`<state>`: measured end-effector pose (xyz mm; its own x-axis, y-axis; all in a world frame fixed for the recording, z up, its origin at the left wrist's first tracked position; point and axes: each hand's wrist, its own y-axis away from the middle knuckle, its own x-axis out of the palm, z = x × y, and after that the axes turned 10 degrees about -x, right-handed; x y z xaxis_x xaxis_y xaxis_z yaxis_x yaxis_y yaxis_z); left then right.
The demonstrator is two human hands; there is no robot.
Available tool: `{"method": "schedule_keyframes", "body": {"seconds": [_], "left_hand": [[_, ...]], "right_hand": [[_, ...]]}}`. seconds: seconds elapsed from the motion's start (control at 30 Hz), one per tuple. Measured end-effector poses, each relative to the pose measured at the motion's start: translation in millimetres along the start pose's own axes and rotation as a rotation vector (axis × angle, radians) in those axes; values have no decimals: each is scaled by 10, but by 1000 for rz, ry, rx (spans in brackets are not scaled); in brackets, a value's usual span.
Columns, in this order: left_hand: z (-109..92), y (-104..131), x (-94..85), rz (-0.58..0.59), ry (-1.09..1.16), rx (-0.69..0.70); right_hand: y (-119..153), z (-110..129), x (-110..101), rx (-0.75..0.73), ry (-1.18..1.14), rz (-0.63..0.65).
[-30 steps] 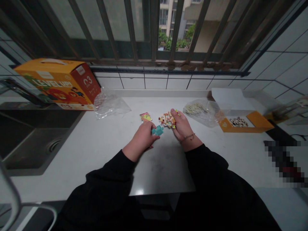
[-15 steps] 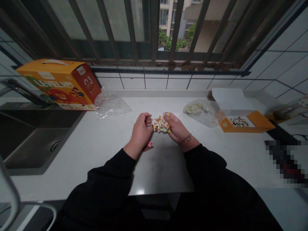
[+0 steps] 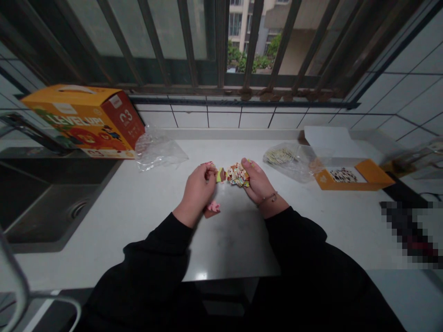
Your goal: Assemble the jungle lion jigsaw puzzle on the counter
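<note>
In my right hand (image 3: pixel 257 182) is a bunch of small, colourful jigsaw puzzle pieces (image 3: pixel 238 175), with the thumb pressed over them. My left hand (image 3: pixel 200 186) pinches a yellow-green and brown puzzle piece (image 3: pixel 220 174) just left of the bunch. A pink puzzle piece (image 3: pixel 213 207) lies on the white counter below my left wrist, partly covered by it. Some more pink (image 3: pixel 209 164) shows behind the left fingers; I cannot tell whether it is held or lying on the counter.
A large orange puzzle box (image 3: pixel 83 122) and a crumpled clear bag (image 3: pixel 157 150) are at back left, beside the sink (image 3: pixel 44 203). To the right are a clear bag of pieces (image 3: pixel 287 159) and an open orange box (image 3: pixel 356 180) with black-and-white pieces in it.
My left hand has drawn a yellow-green and brown piece away from the bunch, moving slightly left. My right hand has shifted a little right, and more of the pink piece shows.
</note>
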<state>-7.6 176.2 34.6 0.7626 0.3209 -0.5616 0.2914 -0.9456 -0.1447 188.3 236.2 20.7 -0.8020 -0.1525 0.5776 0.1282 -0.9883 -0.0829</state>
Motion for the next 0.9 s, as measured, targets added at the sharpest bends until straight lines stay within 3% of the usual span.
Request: {"method": "schedule_keyframes", "body": {"seconds": [0.2, 0.3, 0.6, 0.73, 0.9], "left_hand": [[26, -6, 21, 56, -292, 132], [47, -6, 87, 12, -369, 161], [122, -167, 88, -10, -386, 133], [83, -144, 95, 42, -217, 112], [112, -134, 243, 259, 279, -12]], "right_hand": [[-79, -14, -82, -35, 32, -88], [-73, -52, -68, -32, 35, -94], [-58, -67, -61, -31, 69, -81], [-20, -63, -17, -57, 93, -71], [4, -56, 28, -98, 113, -46]]}}
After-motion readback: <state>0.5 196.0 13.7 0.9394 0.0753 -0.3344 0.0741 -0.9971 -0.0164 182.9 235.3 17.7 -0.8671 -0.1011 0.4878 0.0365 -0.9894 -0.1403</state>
